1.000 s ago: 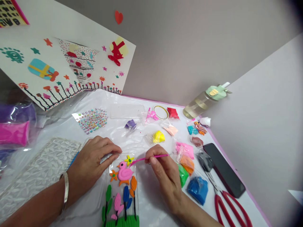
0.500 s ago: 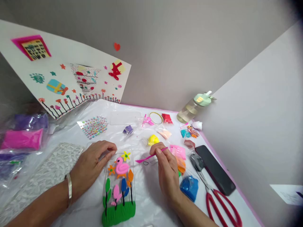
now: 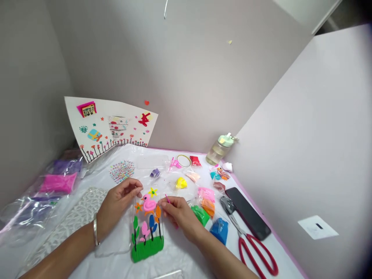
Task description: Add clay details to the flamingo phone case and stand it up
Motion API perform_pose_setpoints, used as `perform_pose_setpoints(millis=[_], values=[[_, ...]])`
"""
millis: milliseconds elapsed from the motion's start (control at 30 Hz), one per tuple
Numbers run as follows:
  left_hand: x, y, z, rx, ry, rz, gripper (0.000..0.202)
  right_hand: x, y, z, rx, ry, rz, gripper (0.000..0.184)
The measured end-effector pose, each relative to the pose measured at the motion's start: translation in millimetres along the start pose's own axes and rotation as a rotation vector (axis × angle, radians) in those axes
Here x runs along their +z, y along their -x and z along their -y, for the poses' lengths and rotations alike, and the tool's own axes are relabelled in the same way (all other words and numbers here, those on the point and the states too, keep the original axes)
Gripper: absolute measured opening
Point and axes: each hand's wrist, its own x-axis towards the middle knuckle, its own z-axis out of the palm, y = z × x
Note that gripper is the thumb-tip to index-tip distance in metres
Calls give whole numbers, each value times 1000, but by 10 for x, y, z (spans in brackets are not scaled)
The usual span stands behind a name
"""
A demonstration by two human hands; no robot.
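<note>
A clear phone case (image 3: pixel 148 248) lies in front of me, decorated with a pink clay duck (image 3: pixel 149 204), a yellow flower, an orange flower, coloured leaves on black stems and a green clay strip along its bottom. At its upper left corner, my left hand (image 3: pixel 120 201) has thumb and fingers closed on the rim. My right hand (image 3: pixel 181 217) is closed around a thin pink modelling tool (image 3: pixel 167 198); its fingertips meet the case's right edge beside the duck. Most of the tool is hidden by the fingers.
Packets of clay, including yellow (image 3: pixel 181 183), green (image 3: pixel 200 214) and blue (image 3: pixel 219 230), lie to the right. Beyond them are red-handled scissors (image 3: pixel 258 255), a black phone (image 3: pixel 248 213) and a bottle (image 3: pixel 217 151). Sticker gems (image 3: pixel 122 171) and a decorated card (image 3: pixel 101 124) are behind.
My right hand has moved left to the case's right edge, bringing the pink tool with it. My left hand stays at the upper left corner. The head view has tilted up.
</note>
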Motion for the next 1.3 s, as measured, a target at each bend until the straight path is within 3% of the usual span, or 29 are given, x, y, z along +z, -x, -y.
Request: perform_pose_setpoints(millis=[433, 633, 767, 900, 1100, 1300], values=[[6, -2, 30, -9, 122, -38, 18, 2, 9, 142, 97, 13, 99, 31], [-60, -41, 13, -51, 178, -91, 36, -11, -34, 298, 96, -102, 101, 26], [-95, -47, 27, -97, 158, -125, 43, -147, -145, 473, 26, -158, 76, 25], [-87, -61, 98, -120, 122, -111, 44, -448, -473, 728, -100, -173, -20, 24], [-73, -76, 100, -126, 67, -70, 41, -946, -1276, 1071, -230, -159, -210, 18], [-69, -86, 123, -145, 31, -31, 41, -1048, -1942, 1048, -230, -139, -260, 25]])
